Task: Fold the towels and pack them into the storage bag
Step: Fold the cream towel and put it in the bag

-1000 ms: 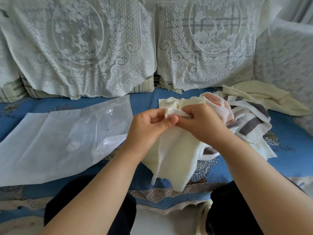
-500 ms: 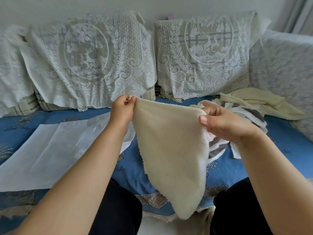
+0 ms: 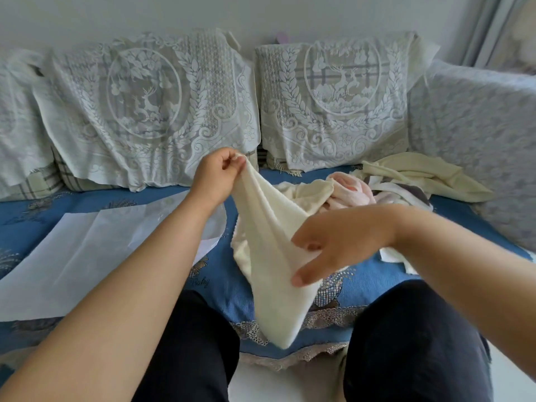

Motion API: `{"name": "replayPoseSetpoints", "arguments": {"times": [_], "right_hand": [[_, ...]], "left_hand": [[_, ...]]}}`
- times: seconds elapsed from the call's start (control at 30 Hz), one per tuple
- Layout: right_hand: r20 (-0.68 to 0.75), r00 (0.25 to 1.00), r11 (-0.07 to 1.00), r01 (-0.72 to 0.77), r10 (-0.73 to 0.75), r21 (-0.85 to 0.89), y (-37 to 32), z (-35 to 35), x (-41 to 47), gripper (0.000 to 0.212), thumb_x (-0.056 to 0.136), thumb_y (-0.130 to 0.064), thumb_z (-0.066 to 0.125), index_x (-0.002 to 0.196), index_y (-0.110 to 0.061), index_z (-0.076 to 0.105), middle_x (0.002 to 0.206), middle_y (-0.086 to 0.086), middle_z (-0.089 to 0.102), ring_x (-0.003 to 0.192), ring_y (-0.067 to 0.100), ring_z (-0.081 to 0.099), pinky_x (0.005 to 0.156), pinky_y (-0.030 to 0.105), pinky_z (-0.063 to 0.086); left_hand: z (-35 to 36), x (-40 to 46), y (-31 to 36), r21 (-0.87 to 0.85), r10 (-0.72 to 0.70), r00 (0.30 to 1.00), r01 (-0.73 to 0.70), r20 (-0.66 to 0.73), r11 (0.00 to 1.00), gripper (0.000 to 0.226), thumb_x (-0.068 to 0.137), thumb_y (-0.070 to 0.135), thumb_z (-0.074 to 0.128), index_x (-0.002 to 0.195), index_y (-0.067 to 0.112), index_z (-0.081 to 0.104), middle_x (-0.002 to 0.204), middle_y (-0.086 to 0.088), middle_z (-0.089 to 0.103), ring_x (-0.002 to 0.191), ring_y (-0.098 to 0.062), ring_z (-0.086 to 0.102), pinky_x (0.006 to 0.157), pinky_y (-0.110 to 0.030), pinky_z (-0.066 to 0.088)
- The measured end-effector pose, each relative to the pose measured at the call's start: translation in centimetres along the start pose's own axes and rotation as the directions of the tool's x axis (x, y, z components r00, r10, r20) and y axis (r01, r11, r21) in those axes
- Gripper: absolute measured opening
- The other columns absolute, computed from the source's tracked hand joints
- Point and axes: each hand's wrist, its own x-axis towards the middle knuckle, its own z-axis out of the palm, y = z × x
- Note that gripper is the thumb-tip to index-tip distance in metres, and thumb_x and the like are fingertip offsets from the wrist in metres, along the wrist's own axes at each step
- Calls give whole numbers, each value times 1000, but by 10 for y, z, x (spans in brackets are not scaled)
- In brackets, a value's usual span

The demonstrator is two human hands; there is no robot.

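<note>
Since half a second ago my right hand (image 3: pixel 339 245) has dropped to 4 o'clock, fingers spread over the soft cream towel (image 3: pixel 269 256). My left hand (image 3: pixel 216 177) pinches its corner at 12 o'clock. The translucent white storage bag (image 3: pixel 87 250) lies at 9 o'clock on the blue sofa (image 3: pixel 464 224).

The left arm reaches forward and up from the lower left, bare to the wrist. The left hand (image 3: pixel 216 176) is raised, its fingers (image 3: pixel 232 166) curled with the thumb against them in a pinch on a corner of the towel (image 3: pixel 269 242). The right arm comes in from the lower right and crosses toward the middle. The right hand (image 3: pixel 342 242) sits lower and nearer, palm turned away, fingers spread and mostly straight, the thumb pointing down-left, its fingertips against the towel.
</note>
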Motion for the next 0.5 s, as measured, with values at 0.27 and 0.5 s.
{"name": "replayPoseSetpoints", "arguments": {"times": [0.27, 0.5], "right_hand": [[-166, 986, 920, -32, -35, -391, 2, 33, 10, 34, 93, -55, 36, 106, -27, 50, 69, -15, 40, 77, 17, 50, 67, 30, 39], [-447, 820, 687, -94, -357, -721, -7, 30, 15, 9, 91, -19, 58, 83, -15, 59, 68, 0, 56, 66, 25, 56, 86, 41, 48]], "left_hand": [[0, 8, -13, -26, -51, 999, 51, 0, 998, 22, 94, 22, 57, 74, 30, 59, 79, 0, 58, 73, -15, 57, 49, -29, 56], [-1, 13, -31, 39, -27, 998, 29, -61, 999, 15, 92, 23, 60, 77, 24, 62, 79, -1, 64, 70, -22, 66, 52, -34, 58]]}}
